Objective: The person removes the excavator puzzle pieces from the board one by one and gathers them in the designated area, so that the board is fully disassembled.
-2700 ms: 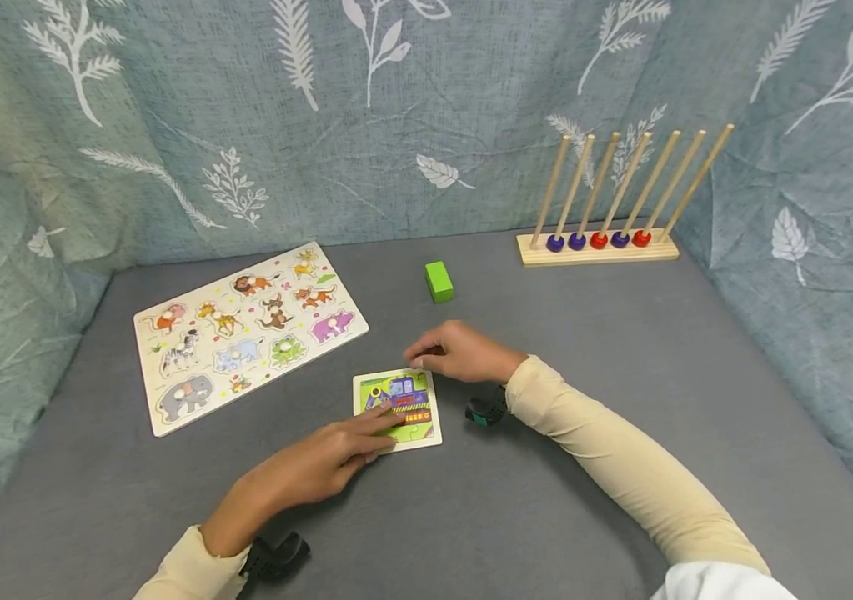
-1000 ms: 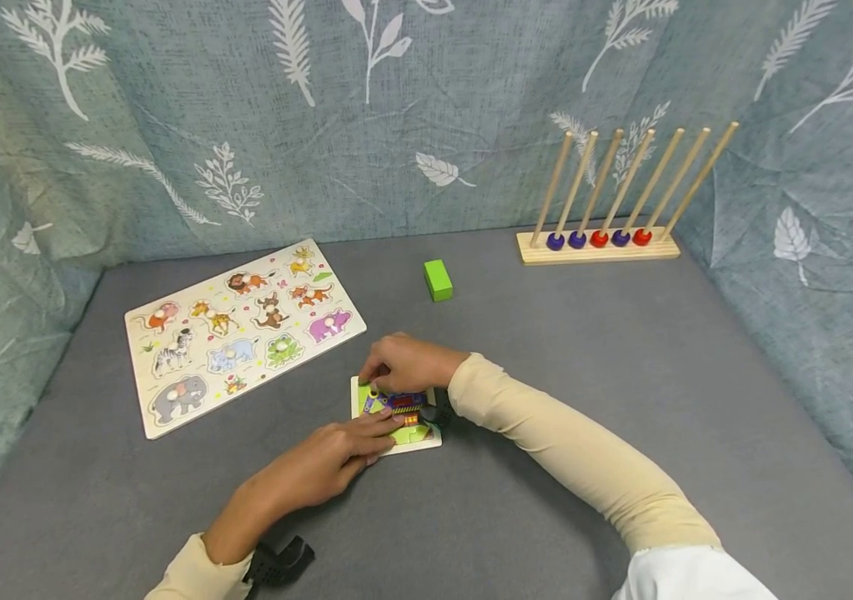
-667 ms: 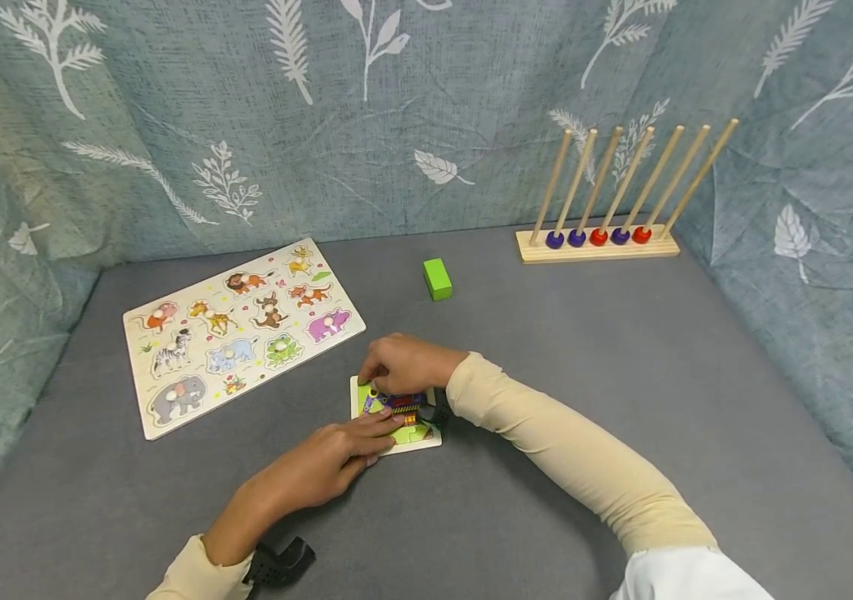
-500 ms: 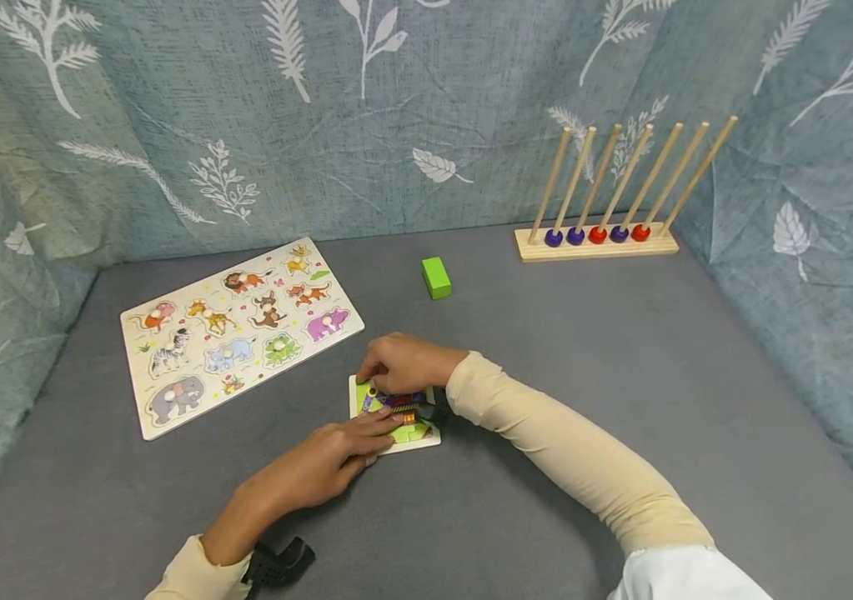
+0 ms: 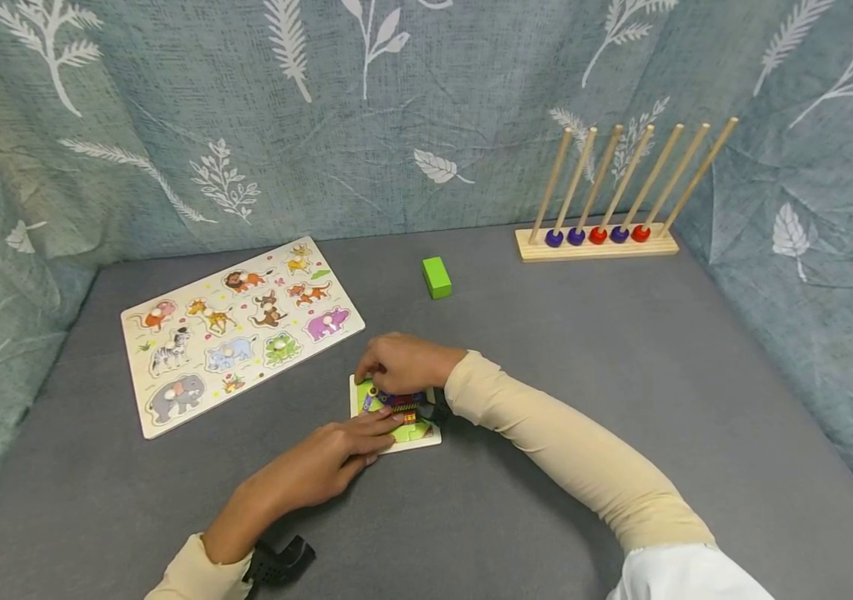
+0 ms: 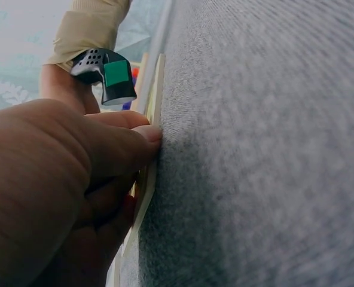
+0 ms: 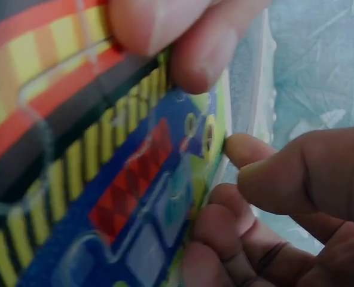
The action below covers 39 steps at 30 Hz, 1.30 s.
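In the head view a small square jigsaw puzzle, with a blue vehicle picture and pale frame, lies flat on the grey table. My left hand rests its straight fingers over the puzzle's near left part; the left wrist view shows the thumb against the board's edge. Above the far side, my right hand has its thumb and index finger pinched together at the far left corner. The right wrist view shows these two tips at the edge of the puzzle, other fingers curled. The right hand covers the puzzle's upper part.
A wooden animal peg puzzle lies to the left. Behind the hands sits a green block. At the back right stands a wooden rack with upright rods and blue and red beads. Patterned cloth hangs behind the table.
Since the oldest frame, my right hand has moved left from the puzzle's far right corner to its far left corner. During the last second both hands stay almost still.
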Available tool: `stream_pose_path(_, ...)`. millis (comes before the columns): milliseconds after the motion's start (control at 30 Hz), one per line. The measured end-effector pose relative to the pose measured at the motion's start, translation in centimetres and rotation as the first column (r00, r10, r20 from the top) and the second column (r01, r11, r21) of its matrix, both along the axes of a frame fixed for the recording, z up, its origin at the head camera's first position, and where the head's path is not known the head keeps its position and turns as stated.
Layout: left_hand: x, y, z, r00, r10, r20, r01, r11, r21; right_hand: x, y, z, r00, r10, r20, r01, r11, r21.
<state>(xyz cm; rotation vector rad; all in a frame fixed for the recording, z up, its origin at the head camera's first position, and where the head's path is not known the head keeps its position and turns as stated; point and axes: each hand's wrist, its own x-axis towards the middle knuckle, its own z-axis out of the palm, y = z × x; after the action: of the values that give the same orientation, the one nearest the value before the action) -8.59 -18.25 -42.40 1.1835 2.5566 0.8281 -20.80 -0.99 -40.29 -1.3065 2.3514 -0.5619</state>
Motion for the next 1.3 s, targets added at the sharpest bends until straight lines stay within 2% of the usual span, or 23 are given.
stream_pose_path(267,-0.08,0.05,-0.12,1.0,-0.006,-0.015,0.006,1.0,0.015,-0.07,-0.45,-0.18,1.0,0.027,0.013,-0.026,0.999,-0.04)
stream_pose_path(500,-0.07,0.03,-0.26,1.0,-0.008,-0.009,0.009,1.0,0.027,0.08,-0.73,-0.19,0.997,-0.008,0.072,0.011,0.999,-0.036)
stream_pose_path(800,-0.12,-0.06,-0.4,1.0,-0.012,0.001,0.012,0.999,0.045,0.1,-0.56,-0.53,0.995,-0.042,0.095,0.052,0.993,-0.11)
stream_pose_path(1067,-0.17,-0.09,-0.56,1.0,-0.005,0.005,0.005,0.999,0.032,0.04,-0.18,-0.53,0.99,-0.04,0.134,0.06,0.988,-0.145)
stream_pose_path(1300,-0.12,-0.14,-0.69,1.0,-0.006,-0.01,0.007,0.999,0.048,0.19,0.0,-0.22,0.991,-0.027,0.132,0.047,0.987,-0.151)
